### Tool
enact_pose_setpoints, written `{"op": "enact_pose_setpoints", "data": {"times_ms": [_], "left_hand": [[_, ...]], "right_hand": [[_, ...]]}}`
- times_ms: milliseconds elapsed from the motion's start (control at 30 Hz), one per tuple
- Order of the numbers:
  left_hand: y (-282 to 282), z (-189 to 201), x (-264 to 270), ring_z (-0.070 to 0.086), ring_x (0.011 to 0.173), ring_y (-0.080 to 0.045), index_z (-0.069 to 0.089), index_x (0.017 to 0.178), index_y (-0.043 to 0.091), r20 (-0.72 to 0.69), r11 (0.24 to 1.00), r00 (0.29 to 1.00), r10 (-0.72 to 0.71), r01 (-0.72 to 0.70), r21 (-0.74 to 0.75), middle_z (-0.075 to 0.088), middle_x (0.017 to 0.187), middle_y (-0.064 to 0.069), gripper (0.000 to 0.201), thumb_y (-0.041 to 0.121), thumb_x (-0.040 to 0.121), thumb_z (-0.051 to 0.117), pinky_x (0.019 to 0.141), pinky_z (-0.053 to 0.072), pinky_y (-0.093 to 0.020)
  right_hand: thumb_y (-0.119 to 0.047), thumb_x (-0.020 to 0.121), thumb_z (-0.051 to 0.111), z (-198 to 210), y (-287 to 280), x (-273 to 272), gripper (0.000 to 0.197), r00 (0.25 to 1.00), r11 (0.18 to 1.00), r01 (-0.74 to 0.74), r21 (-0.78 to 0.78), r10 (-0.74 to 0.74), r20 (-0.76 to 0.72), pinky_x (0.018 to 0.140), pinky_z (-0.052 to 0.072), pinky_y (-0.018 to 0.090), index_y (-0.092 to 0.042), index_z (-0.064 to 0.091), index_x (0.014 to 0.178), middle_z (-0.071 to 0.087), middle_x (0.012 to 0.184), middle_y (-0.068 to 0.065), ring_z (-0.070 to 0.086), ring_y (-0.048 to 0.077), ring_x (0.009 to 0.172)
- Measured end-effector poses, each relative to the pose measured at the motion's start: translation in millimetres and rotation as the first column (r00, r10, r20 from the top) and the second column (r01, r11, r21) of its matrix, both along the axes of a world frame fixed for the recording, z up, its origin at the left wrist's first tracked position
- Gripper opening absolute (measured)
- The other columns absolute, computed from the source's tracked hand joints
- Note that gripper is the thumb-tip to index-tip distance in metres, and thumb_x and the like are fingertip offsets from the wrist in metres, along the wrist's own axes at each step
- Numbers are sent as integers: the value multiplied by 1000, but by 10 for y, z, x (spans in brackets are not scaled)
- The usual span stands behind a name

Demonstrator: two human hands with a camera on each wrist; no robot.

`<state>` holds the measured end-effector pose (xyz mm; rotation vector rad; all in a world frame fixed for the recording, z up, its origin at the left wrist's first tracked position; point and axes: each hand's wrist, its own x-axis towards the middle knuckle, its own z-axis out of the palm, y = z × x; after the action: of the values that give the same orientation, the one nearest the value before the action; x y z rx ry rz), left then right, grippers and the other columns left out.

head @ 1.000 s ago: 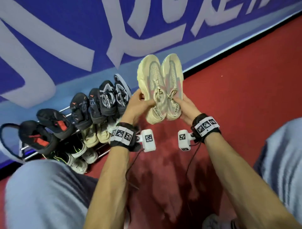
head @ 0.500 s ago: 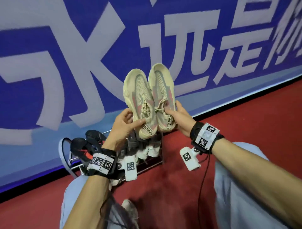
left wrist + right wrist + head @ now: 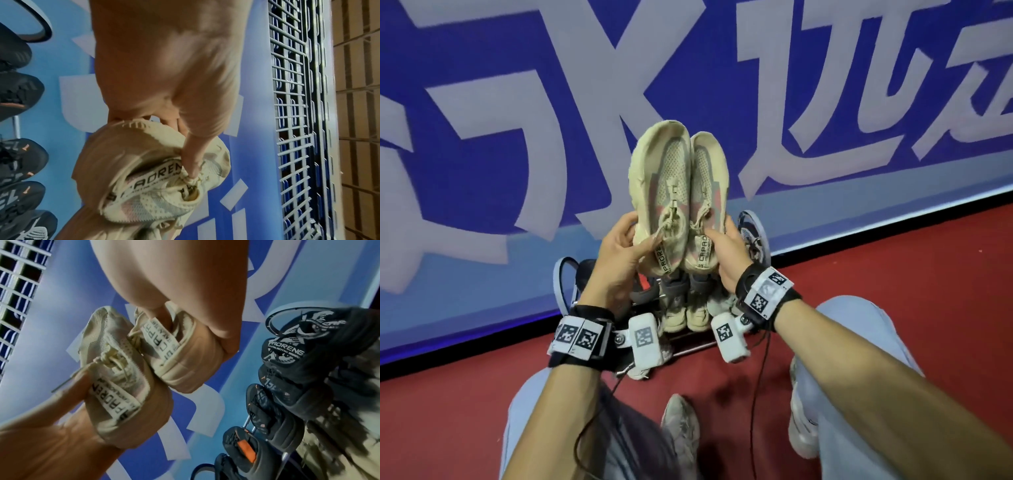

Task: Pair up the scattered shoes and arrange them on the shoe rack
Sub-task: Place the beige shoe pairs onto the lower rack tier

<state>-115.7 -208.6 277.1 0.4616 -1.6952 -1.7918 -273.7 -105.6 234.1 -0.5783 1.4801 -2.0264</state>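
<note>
Fingers of left hand [image 3: 616,255] and right hand [image 3: 726,253] are curled round the cream shoes [image 3: 678,195] (heels down), now raised over the rack [image 3: 688,344]; placement is judged next.

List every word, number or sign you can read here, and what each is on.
"CAPRORENG", read piecemeal: tongue straps of the beige sneakers.
"RORENG": tongue of a black shoe on the rack.
Small print under these: blurred.
Large white characters on the blue banner: cropped, unreadable.
Square coded markers: wristbands.
</note>
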Motion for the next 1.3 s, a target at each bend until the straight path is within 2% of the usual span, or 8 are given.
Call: {"op": "enact_pose_setpoints", "data": {"times_ms": [133,367,533,767,867,1000,1167,1300], "left_hand": [[42,-54,288,69,110,-25,57,131,5,20,989,994,104,-106,104,68,127,-15,50,-4,84,71,80,60,-35],[-14,-205,935,70,109,-31,62,126,8,197,939,924,329,-342,33,74,117,-12,46,-4,84,75,89,57,-47],[-109,-931,1486,74,81,-18,66,118,11,263,834,835,484,-531,151,78,102,-8,36,-3,85,74,64,57,-31],[127,-2469,2187,60,56,-17,69,101,1,633,545,676,377,-715,438,71,69,-7,19,-3,83,66,55,46,-25],[325,-3001,2350,69,64,-27,67,105,-10,731,533,656,189,-693,485,74,77,-16,31,0,76,73,61,57,-36],[403,-3405,2342,72,73,-29,68,101,-2,815,618,580,27,-650,442,76,83,-15,20,9,85,71,68,57,-36],[92,-3851,1852,70,84,-28,71,98,4,796,752,596,-103,-477,454,74,92,-12,24,19,80,72,82,59,-38],[-96,-3889,992,68,82,-30,68,92,11,711,810,683,-169,-315,495,70,85,-12,27,9,67,59,81,58,-41]], "right_hand": [[-19,94,61,-8,-125,123,57,997,997,-79,19,79,-22,111,40,34,-23,43,148,59,138,-5,55,11,125],[-18,96,62,-125,-233,700,53,965,969,-240,66,245,-94,103,42,30,-26,42,145,62,130,-7,59,8,116],[-19,95,65,-494,-523,1167,46,873,884,-427,193,458,-168,96,48,21,-26,47,137,68,121,-6,65,7,109],[-17,92,67,-1757,-708,1756,40,705,574,-521,632,707,-61,90,50,30,-13,60,131,70,117,5,65,20,105],[-24,91,68,-2419,-508,1838,35,696,374,-520,767,707,127,96,51,34,-12,68,124,70,119,8,65,24,110],[-36,86,71,-3193,-274,1754,45,726,175,-526,832,602,332,93,49,30,-14,66,124,67,121,6,63,23,110],[-30,77,79,-4535,75,1216,39,787,370,-616,695,261,559,87,44,76,-31,69,115,70,119,12,65,37,111],[-22,93,68,-4122,174,803,21,845,536,-468,703,38,534,91,42,73,-33,70,111,74,108,10,67,36,106]]}}
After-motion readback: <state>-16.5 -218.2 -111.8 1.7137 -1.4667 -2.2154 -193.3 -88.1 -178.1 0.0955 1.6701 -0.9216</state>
